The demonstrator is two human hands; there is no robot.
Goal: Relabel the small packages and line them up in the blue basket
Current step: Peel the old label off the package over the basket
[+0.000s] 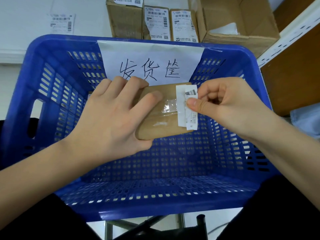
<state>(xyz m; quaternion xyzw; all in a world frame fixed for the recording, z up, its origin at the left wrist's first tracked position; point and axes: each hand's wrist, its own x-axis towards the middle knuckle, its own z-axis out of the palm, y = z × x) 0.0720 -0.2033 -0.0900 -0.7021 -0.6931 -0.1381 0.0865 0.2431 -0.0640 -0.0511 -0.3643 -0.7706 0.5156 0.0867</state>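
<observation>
Head view shows us the small brown package [161,111] held flat above the open blue basket [52,87], toward its far wall. Our left hand [110,116] grips the package from its left side: the thumb curls under the near edge, the fingers spread over the top and the far edge. A strip of clear tape [166,105] crosses the top face. At the package's right end a white label [187,108] with a barcode stands partly lifted off the cardboard, and our right hand [230,108] pinches it between thumb and forefinger, the other fingers curled in. A white sheet [150,61] with handwritten black characters is stuck on the basket's far wall, just behind the package. Beyond the basket, on a pale surface, we see labelled cardboard boxes [155,21] standing in a row, an open carton [239,19] beside them, and a loose shipping label [63,23] to the left. A shelf post [287,33] rises at the right.
</observation>
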